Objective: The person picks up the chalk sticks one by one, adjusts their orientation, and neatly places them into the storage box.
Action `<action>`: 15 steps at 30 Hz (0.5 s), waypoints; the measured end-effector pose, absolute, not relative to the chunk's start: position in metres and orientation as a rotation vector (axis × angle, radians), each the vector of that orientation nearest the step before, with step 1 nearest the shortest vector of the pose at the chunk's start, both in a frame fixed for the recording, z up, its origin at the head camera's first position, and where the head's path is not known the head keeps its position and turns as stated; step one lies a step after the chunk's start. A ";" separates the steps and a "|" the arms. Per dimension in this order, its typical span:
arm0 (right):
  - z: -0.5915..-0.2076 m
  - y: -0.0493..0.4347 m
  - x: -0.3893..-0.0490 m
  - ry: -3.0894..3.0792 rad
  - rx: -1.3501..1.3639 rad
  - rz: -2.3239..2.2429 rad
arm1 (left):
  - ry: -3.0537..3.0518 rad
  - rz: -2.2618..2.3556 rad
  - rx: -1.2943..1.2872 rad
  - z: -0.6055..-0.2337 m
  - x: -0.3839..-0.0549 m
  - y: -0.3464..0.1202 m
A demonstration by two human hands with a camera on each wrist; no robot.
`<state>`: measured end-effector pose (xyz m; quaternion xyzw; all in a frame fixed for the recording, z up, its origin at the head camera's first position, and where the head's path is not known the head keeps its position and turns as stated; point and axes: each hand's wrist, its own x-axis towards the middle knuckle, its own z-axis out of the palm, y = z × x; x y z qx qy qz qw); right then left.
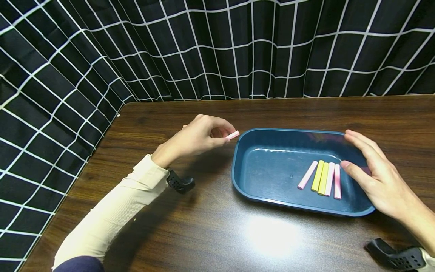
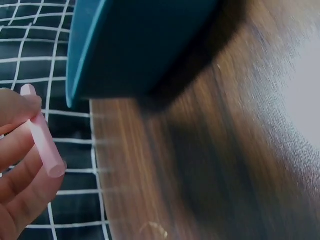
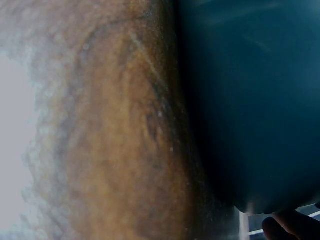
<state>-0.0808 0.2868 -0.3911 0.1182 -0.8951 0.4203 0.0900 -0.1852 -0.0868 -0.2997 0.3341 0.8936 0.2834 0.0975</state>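
Note:
My left hand (image 1: 200,136) pinches a pink chalk stick (image 1: 233,135) just outside the left end of a blue plastic bin (image 1: 272,204). In the left wrist view the pink stick (image 2: 45,140) lies slanted between thumb and fingers, with its blunt end free. Inside the bin, toward its right side, a row of chalk holds a pale pink stick (image 1: 307,175), two yellow sticks (image 1: 317,176) and further pink ones (image 1: 337,182). Over the bin's right end rests my right hand (image 1: 382,175), fingers extended along the far corner and thumb reaching inside near the last pink stick.
The bin stands on a dark wood-grain table (image 1: 204,226) with a bright glare spot at the front. Behind and to the left hangs a black curtain (image 1: 217,49) with a white grid. Black straps (image 1: 180,182) circle both wrists.

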 end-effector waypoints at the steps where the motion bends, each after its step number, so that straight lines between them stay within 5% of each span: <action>1: -0.391 0.287 -0.080 -2.663 0.349 1.245 | 2.635 0.847 0.997 -0.299 -0.185 -0.085; 15: -0.388 0.286 -0.080 -2.644 0.371 1.249 | 2.566 0.893 1.039 -0.295 -0.181 -0.063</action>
